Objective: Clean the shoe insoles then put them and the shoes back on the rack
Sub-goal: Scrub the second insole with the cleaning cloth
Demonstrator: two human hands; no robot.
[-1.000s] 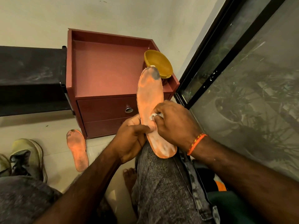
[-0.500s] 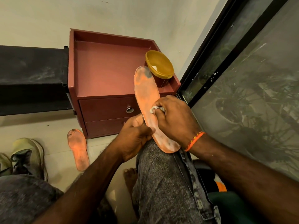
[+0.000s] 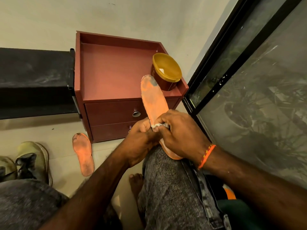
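Pinching insole (image 3: 153,100) between left hand (image 3: 141,143), right hand (image 3: 181,135).

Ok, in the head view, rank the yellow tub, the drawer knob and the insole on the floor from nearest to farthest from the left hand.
From the left hand:
1. Drawer knob, just above it on the cabinet front.
2. Insole on the floor, to its left.
3. Yellow tub, up on the cabinet top, farthest.
The first two are fairly close in the picture.
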